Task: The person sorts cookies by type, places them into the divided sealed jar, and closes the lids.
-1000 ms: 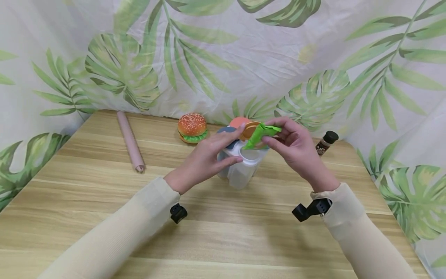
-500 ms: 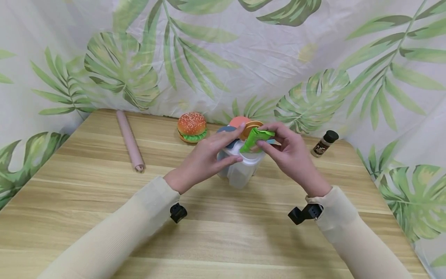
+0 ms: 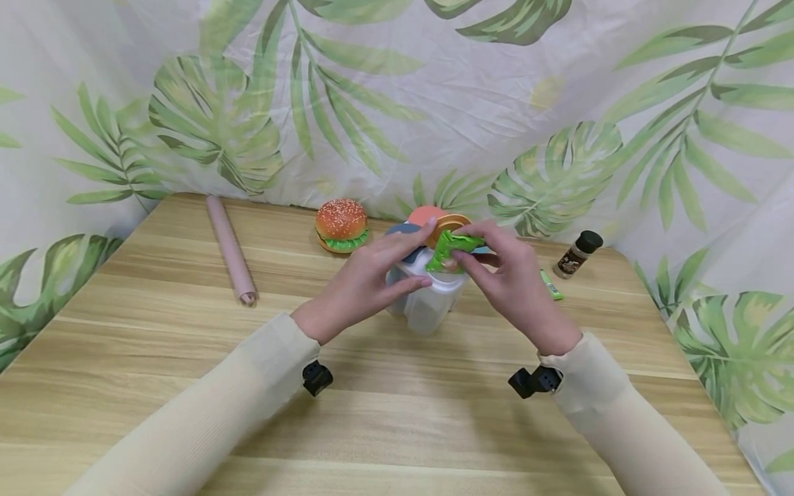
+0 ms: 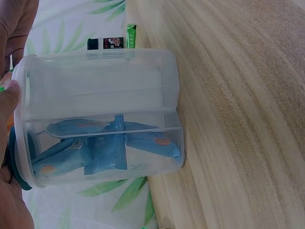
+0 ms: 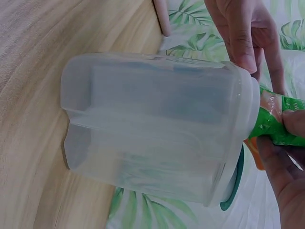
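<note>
A clear, divided storage container (image 3: pixel 426 310) with a white top stands upright on the table. Its orange flap lid (image 3: pixel 453 221) is raised above an uncovered compartment. My left hand (image 3: pixel 362 279) rests on the container top with fingers extended, thumb at the white rim and index finger by the orange lid. Between thumb and fingers, my right hand (image 3: pixel 515 282) pinches a small green snack packet (image 3: pixel 442 253), its lower end at the compartment's mouth. Several blue packets (image 4: pixel 106 148) lie inside another compartment in the left wrist view.
A toy hamburger (image 3: pixel 342 226) sits at the back, left of the container. Farther left lies a pink rolled sheet (image 3: pixel 231 251). On the right stand a black-capped seasoning bottle (image 3: pixel 578 254) and a green packet (image 3: pixel 551 284). A leaf-print cloth (image 3: pixel 372 89) hangs behind the table.
My right hand has moved left and slightly down, bringing the green packet to the compartment's mouth. The bottle and another green packet have come into view behind it. My left hand stays put.
</note>
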The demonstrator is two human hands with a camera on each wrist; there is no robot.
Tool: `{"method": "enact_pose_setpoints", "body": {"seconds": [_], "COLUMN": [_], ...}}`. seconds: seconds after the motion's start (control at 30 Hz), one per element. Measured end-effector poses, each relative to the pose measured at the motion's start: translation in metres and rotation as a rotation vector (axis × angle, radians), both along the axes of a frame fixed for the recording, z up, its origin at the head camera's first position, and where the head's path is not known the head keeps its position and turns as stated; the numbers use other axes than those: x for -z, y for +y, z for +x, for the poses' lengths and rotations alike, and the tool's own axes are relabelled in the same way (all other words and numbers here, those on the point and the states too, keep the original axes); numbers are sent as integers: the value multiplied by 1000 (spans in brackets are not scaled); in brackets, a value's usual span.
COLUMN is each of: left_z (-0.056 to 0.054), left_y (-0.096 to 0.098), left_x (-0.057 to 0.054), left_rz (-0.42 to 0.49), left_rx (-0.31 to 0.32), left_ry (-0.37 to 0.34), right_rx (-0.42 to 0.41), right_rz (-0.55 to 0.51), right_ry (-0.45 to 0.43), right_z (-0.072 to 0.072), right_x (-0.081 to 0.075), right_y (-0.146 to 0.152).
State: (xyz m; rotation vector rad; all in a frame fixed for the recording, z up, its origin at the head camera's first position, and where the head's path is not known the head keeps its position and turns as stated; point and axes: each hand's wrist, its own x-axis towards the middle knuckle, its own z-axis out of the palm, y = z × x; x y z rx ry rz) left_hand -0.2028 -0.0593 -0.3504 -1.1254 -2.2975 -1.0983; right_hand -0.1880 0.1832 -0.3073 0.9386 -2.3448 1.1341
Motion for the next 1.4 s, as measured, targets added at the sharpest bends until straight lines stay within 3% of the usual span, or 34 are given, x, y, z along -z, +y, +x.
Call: {"method": "enact_pose_setpoints", "body": {"seconds": [0.63, 0.87, 1.07, 1.4], "left_z": [-1, 0, -1, -1], "left_y": [0, 1, 2, 1], "left_x": [0, -1, -1, -1], "left_rz": [-1, 12, 5, -1], "left_rx": [-3, 8, 7, -1], "left_ry": [9, 20, 26, 9], "right_rx": [-23, -98, -77, -75], "right_rz": [75, 209, 179, 193], "right_ry": [57, 96, 74, 119], "right_z": [-1, 1, 0, -1], "right_x": [2, 10, 14, 16], "right_y": [2, 5, 8, 9]}}
